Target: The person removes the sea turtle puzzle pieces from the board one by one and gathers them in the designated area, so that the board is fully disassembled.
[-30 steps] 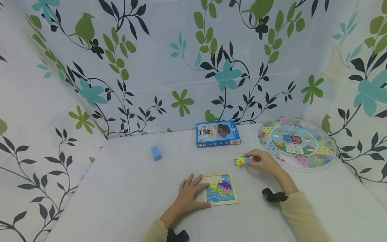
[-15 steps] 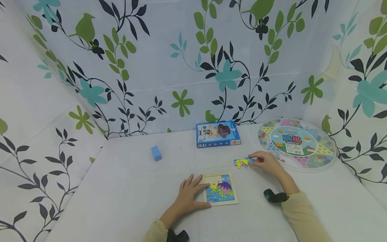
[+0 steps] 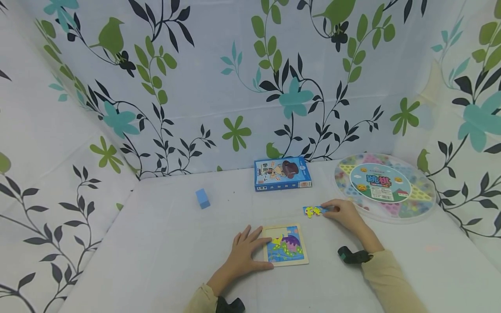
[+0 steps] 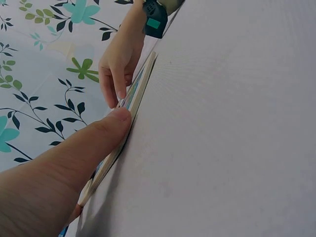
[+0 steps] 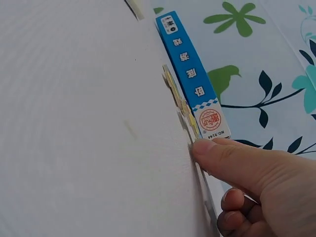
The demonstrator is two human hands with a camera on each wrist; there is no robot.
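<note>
A square jigsaw puzzle [image 3: 288, 248] in a pale wooden frame lies in front of me, its picture largely filled with purple, green and blue; bare wood shows at its upper left. My left hand [image 3: 247, 251] rests spread at the frame's left side, thumb at the near corner and index finger over the picture. In the left wrist view the thumb [image 4: 94, 140] presses the frame's edge. Beyond the puzzle to the right, blue-and-yellow puzzle pieces [image 3: 313, 211] lie side by side. My right hand [image 3: 344, 213] pinches their right end with thumb and fingers.
A blue game box [image 3: 282, 174] stands at the back by the patterned cloth. Behind my right hand lies a large round board-game case [image 3: 385, 184]. A small blue block [image 3: 202, 198] sits at the back left.
My right hand has shifted slightly right and lower. The piece it holds, which overlapped the yellow piece, now lies flat beside it. The left hand stays in place.
</note>
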